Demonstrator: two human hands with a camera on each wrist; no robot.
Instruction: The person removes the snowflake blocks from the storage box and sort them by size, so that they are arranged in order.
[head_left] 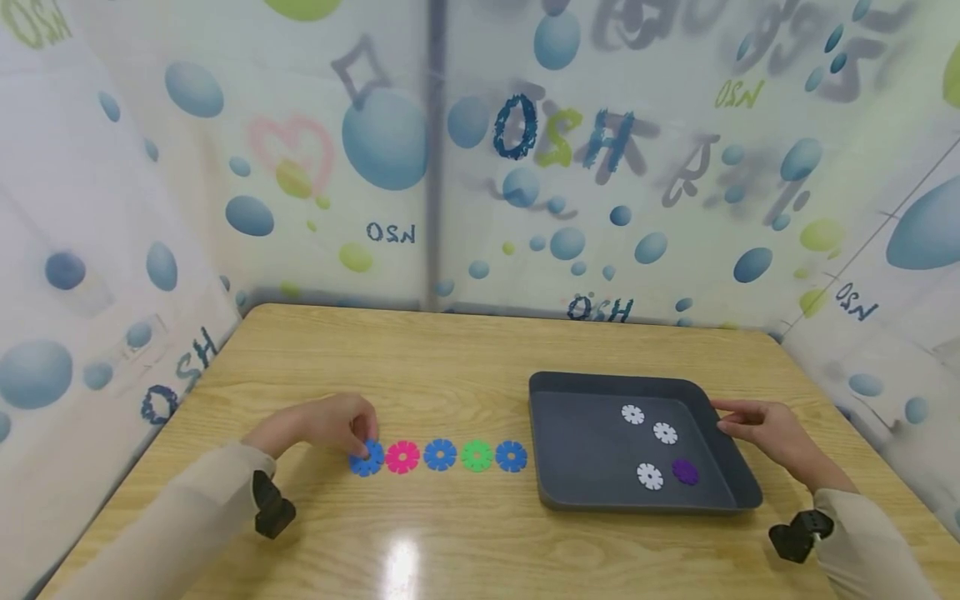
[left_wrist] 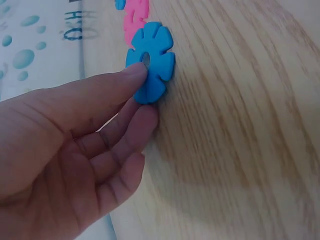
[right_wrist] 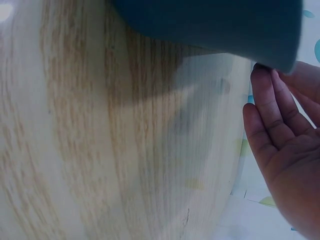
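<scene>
My left hand (head_left: pixel 341 423) pinches a blue snowflake disc (left_wrist: pixel 159 65) at the left end of a row on the table. In the left wrist view the thumb lies over the disc near its centre hole, with fingers at its edge. Rightward in the row follow a pink disc (head_left: pixel 402 457), a blue disc (head_left: pixel 440 455), a green disc (head_left: pixel 477 456) and another blue disc (head_left: pixel 512 456). My right hand (head_left: pixel 772 433) holds the right rim of a dark grey tray (head_left: pixel 585 450), thumb and fingers at its edge.
Inside the tray lie three white discs, one of them (head_left: pixel 650 477) near a purple disc (head_left: pixel 686 472). The wooden table (head_left: pixel 420 358) ends at a patterned curtain (head_left: pixel 480 208) behind, with curtains at both sides.
</scene>
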